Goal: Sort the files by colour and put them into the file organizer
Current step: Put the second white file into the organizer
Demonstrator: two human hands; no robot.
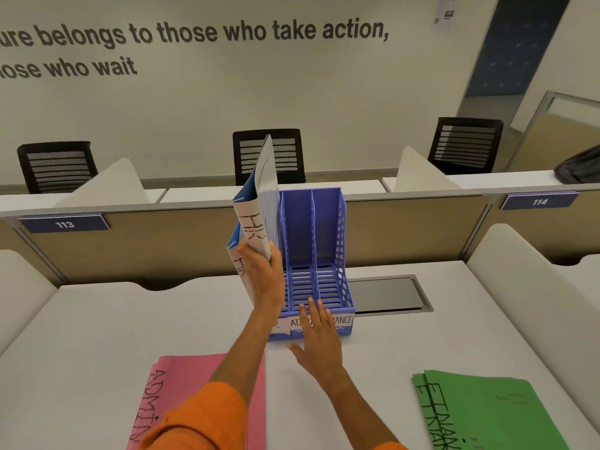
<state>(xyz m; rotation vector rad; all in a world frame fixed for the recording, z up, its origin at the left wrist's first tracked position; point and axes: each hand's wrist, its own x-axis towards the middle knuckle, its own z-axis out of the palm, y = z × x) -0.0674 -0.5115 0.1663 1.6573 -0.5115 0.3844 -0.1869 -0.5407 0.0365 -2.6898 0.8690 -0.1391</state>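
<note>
A blue plastic file organizer with three slots stands mid-desk, with paper labels along its front lip. My left hand grips blue files marked HR upright at the organizer's leftmost slot; their lower ends are hidden behind my hand. My right hand lies with straight fingers against the organizer's front edge, covering part of the labels. Pink files marked ADMIN lie flat near the front left, partly under my left arm. Green files marked FINANCE lie flat at the front right.
A grey cable hatch is set into the desk right of the organizer. A low partition with plates 113 and 114 runs behind. White side dividers flank the desk. Black chairs stand beyond.
</note>
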